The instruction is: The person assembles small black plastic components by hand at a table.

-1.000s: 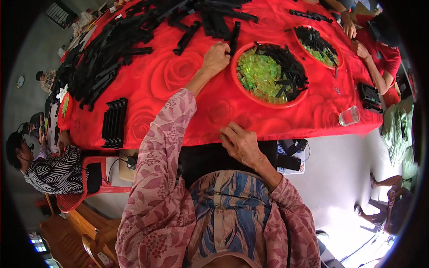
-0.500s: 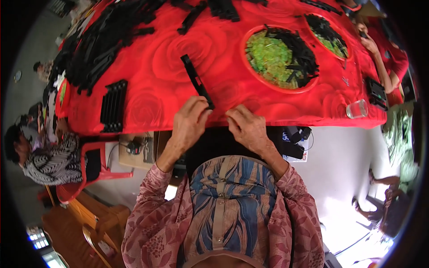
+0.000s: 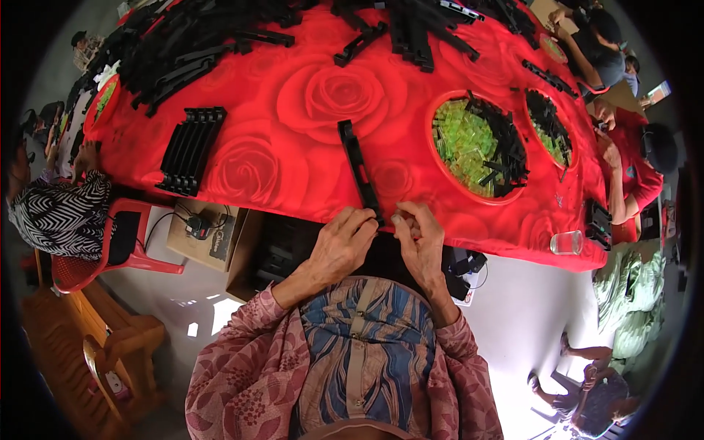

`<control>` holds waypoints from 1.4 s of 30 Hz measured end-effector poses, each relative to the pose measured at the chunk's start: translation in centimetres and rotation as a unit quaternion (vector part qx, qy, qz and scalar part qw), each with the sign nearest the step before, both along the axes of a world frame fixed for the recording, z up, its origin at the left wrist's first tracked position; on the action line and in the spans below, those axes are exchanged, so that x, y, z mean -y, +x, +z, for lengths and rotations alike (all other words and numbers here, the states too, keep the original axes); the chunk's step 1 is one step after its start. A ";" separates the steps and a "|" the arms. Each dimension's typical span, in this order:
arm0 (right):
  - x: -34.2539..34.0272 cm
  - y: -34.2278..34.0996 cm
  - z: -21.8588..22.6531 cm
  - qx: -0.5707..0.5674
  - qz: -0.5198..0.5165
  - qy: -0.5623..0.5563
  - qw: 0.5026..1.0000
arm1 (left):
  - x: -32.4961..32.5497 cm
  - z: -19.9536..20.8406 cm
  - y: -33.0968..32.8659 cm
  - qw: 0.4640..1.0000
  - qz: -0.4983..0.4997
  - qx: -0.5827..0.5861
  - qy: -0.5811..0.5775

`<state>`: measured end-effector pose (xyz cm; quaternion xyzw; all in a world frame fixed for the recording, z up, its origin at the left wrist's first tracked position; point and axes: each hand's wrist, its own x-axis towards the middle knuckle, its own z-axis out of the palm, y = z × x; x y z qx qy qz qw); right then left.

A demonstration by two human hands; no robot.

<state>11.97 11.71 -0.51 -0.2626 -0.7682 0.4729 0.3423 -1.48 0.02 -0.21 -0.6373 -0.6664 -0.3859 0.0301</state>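
A long narrow black plastic strip point(image 3: 359, 172) lies slanted on the red rose-patterned tablecloth point(image 3: 286, 172), its near end at the table's front edge. That near end is pinched between the thumb and fingers of my left hand point(image 3: 341, 244). Close on its right, my right hand point(image 3: 422, 240) has curled fingers with thumb and forefinger together; whatever they hold is too small to make out. Beyond my right hand stands a red bowl point(image 3: 500, 199) with clear yellow-green pieces point(image 3: 456, 147) on one side and small black pieces point(image 3: 508, 143) on the other.
Similar black strips lie in a neat row point(image 3: 192, 150) at left and in a heap point(image 3: 411, 37) at the back. A second bowl point(image 3: 576, 150), a drinking glass point(image 3: 566, 243) and a co-worker in red point(image 3: 645, 165) are right. Another person point(image 3: 62, 213) sits left, near a cardboard box point(image 3: 238, 257).
The view has shifted and turned, so the table sits differently in it. My left hand still grips the strip's near end. My right hand's fingers point more upward.
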 end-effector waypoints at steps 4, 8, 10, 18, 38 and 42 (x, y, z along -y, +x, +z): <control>1.2 0.6 0.5 0.033 0.056 -0.010 0.998 | 0.5 -0.5 0.4 0.998 0.003 0.059 0.006; 1.3 0.5 0.7 0.060 0.072 0.033 0.995 | 0.3 -0.7 0.0 0.997 -0.005 0.074 -0.004; 1.5 0.2 1.1 0.086 0.080 0.092 0.989 | 0.5 -0.8 -0.5 0.998 -0.023 0.046 0.022; 1.6 -0.6 -0.2 0.129 0.055 0.251 0.958 | -0.2 -0.2 -1.1 0.999 -0.026 0.030 0.010; 1.7 -0.2 0.2 0.023 -0.006 0.419 0.907 | -2.6 0.6 -2.3 0.725 0.004 0.688 0.025; 2.3 0.7 0.5 0.037 -0.013 0.409 0.912 | -2.4 1.4 -3.4 0.701 -0.012 0.713 0.014</control>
